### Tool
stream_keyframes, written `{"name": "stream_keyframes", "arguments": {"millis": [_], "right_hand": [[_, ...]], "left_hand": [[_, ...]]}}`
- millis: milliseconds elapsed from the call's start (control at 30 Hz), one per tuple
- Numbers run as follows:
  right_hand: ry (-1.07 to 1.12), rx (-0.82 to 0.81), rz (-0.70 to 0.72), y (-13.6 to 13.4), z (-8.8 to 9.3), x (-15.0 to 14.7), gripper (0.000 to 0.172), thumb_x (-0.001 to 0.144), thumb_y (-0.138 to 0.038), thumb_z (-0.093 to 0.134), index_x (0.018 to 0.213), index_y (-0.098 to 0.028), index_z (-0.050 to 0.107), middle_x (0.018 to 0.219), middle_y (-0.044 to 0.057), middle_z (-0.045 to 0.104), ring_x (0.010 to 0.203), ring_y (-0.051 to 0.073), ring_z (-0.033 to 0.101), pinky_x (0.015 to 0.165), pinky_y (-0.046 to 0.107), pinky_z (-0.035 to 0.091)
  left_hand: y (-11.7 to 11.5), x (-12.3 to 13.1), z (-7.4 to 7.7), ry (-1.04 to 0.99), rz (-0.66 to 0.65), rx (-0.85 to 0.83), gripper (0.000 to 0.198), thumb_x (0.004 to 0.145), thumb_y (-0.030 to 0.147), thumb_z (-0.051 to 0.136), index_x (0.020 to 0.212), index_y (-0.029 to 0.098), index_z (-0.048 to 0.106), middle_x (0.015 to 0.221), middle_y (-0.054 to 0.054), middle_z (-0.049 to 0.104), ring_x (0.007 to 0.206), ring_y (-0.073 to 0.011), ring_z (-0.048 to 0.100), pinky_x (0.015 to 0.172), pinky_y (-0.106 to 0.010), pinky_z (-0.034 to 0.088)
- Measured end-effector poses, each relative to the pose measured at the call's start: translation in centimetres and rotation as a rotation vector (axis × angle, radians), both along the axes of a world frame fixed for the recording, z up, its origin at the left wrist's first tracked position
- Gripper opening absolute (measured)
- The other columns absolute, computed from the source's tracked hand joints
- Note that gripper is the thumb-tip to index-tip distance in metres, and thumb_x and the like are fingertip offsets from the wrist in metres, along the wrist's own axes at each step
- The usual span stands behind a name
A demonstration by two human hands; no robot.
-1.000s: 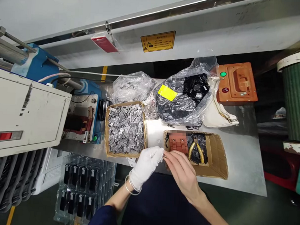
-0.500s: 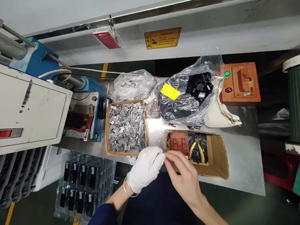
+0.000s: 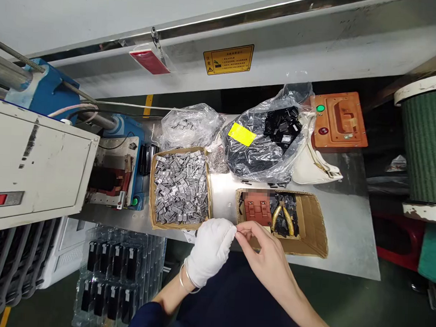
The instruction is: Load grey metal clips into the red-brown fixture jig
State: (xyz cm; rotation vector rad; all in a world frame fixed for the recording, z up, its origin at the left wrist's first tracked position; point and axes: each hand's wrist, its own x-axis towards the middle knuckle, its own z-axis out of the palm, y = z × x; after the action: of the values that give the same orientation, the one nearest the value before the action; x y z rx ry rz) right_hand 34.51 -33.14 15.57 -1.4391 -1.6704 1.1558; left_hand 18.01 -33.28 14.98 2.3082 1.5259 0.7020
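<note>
My left hand (image 3: 213, 250), in a white glove, is closed with its fingers curled in front of the metal table's near edge. My bare right hand (image 3: 263, 247) meets it, thumb and forefinger pinched at the gloved fingertips. Whatever lies between them is too small or hidden to make out. Just beyond the left hand stands a cardboard box (image 3: 152, 194) full of small grey metal parts (image 3: 183, 186). Beyond the right hand is a second cardboard box (image 3: 314, 225), holding a reddish-brown block (image 3: 257, 211), yellow-handled pliers (image 3: 288, 219) and small black parts.
A blue press machine (image 3: 55, 86) and a pale cabinet (image 3: 37, 160) stand at left. Plastic bags (image 3: 254, 160) of parts, a white pouch (image 3: 311, 167) and an orange control box (image 3: 339, 120) line the back. Clear trays (image 3: 121, 280) with black pieces stand low at left.
The whole view has shifted slightly, so the table's things sit a little further left. Both hands stay together at the fingertips, with the right fingers slightly re-angled.
</note>
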Motion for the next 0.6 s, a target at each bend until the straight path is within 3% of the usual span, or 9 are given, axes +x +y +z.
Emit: {"name": "stream_keyframes", "arguments": {"millis": [200,367,467,600], "right_hand": [[0.023,0.095,-0.019,-0.3,0.1,-0.1,0.014,0.102,-0.020,0.058,0.088,-0.022,0.060,0.080,-0.005,0.062,0.071,0.010,0.062,0.068,0.018,0.049],[-0.027,0.186,-0.102,-1.0,-0.5,-0.7,0.012,0.102,-0.019,0.056,0.093,-0.023,0.062,0.083,-0.004,0.065,0.073,0.011,0.063,0.071,0.020,0.049],[-0.017,0.066,-0.067,-0.6,-0.6,-0.3,0.013,0.101,-0.023,0.057,0.090,-0.023,0.063,0.080,-0.004,0.066,0.071,0.011,0.063,0.069,0.021,0.048],[0.123,-0.283,0.053,0.8,-0.3,0.7,0.018,0.099,-0.035,0.059,0.088,-0.024,0.067,0.080,-0.003,0.069,0.072,0.013,0.064,0.067,0.021,0.048]], "left_hand": [[0.5,0.2,0.7,-0.172,0.025,-0.217,0.052,0.111,0.034,0.027,0.066,0.019,0.047,0.057,0.003,0.050,0.051,-0.0100,0.046,0.054,-0.026,0.034],[1.0,0.2,0.9,-0.099,0.011,-0.223,0.051,0.110,0.034,0.029,0.065,0.019,0.047,0.057,0.003,0.050,0.052,-0.0105,0.044,0.055,-0.028,0.032],[1.7,-0.5,0.7,0.006,-0.091,-0.188,0.052,0.111,0.034,0.023,0.067,0.019,0.047,0.058,0.002,0.051,0.052,-0.0119,0.046,0.056,-0.029,0.033],[1.7,-2.0,0.0,0.008,-0.200,-0.233,0.052,0.111,0.033,0.019,0.074,0.019,0.054,0.066,0.000,0.058,0.061,-0.0141,0.055,0.061,-0.029,0.042]]}}
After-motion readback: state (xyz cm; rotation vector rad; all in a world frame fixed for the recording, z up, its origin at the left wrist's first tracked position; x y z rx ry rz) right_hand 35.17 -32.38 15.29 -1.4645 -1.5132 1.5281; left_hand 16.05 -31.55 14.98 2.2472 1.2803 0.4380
